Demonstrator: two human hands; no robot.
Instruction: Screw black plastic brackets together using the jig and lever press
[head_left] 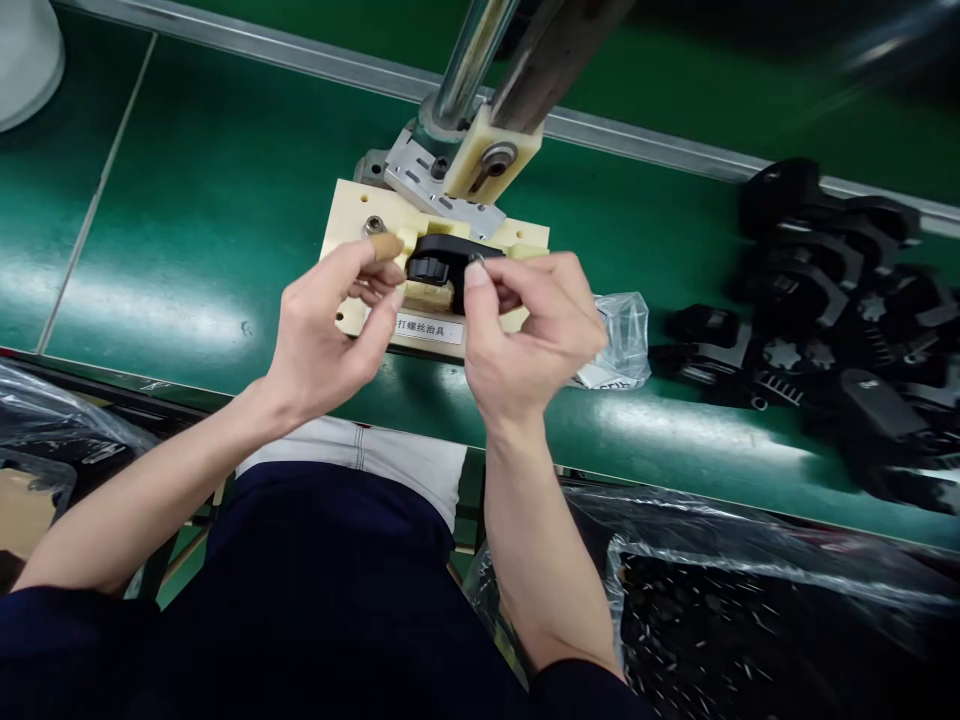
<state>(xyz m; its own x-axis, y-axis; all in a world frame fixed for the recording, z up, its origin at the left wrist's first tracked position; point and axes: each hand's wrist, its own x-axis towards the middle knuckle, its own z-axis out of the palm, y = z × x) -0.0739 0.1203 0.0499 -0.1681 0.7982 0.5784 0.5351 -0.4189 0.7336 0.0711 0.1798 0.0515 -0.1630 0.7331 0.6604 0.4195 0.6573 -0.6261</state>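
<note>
A black plastic part [450, 247] with a ribbed round knob sits in a cream-coloured fixture [345, 215] that carries a printed label [427, 328]. My left hand [330, 325] is at the left end of the part, its thumb and index finger apart and nothing visible between them. A tan cover wraps that index fingertip. At the part's right end, the thumb and index finger of my right hand [529, 320] are pinched on a small metal piece [477, 259]. Its exact kind is too small to tell, and my fingers hide most of it.
Behind the fixture rises a metal post [476, 55] with a cream block [495, 155] on a bar. A clear plastic bag [626, 340] lies right of the fixture. Many black parts [825, 290] are piled at the right. A plastic-lined bin [697, 630] of small dark pieces stands below.
</note>
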